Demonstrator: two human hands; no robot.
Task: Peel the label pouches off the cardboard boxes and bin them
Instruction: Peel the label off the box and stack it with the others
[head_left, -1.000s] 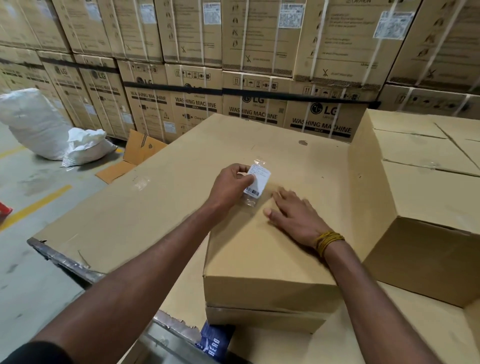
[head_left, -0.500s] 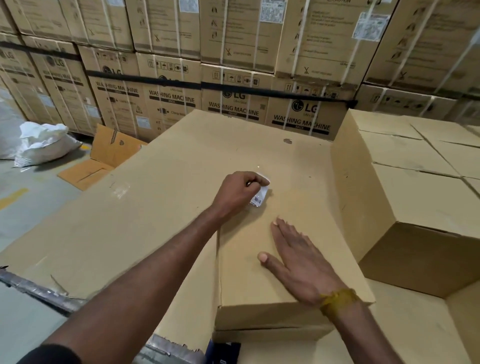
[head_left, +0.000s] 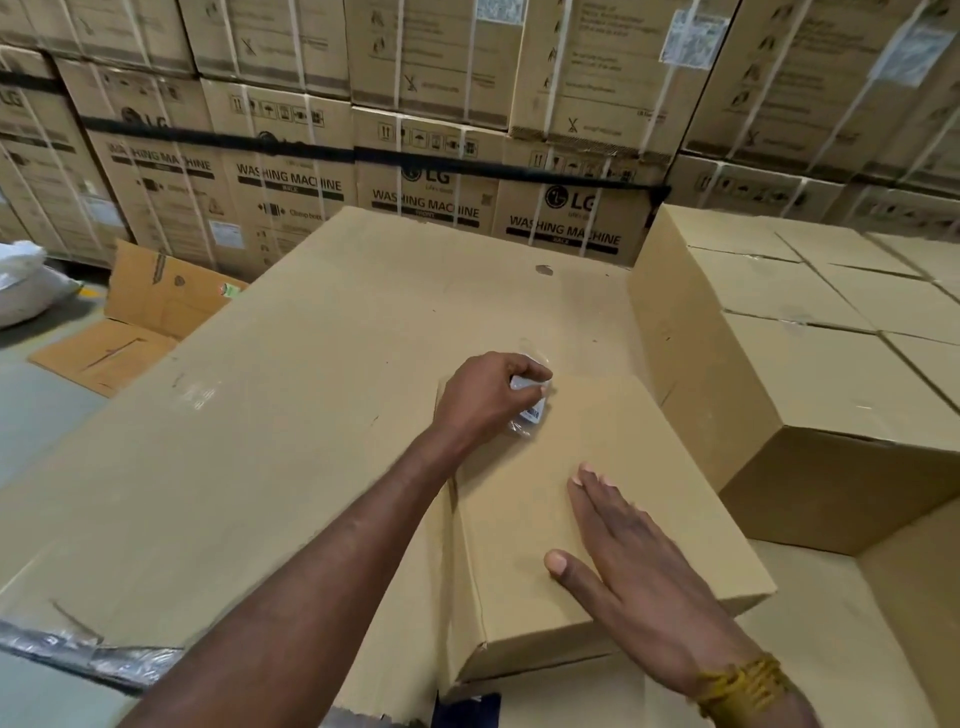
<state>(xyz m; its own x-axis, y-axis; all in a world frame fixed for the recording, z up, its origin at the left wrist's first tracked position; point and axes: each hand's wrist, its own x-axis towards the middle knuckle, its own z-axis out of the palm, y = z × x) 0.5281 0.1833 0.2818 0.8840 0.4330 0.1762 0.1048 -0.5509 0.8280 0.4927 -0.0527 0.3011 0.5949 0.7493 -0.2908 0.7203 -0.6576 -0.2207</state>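
A small plain cardboard box lies on a big flat sheet of cardboard in front of me. My left hand is over the box's far left corner, fingers curled round a crumpled clear label pouch with a white barcode label inside. The pouch is bunched up in the fist and mostly hidden. My right hand lies flat on the box top nearer to me, fingers straight and together, a yellow thread band at the wrist.
A larger stack of plain boxes stands to the right. Washing machine cartons form a wall behind. A flattened carton and a white sack lie on the floor at left.
The pouch was flat and upright between the left fingers; now it is crumpled into the fist. The right hand has slid back along the box top toward me.
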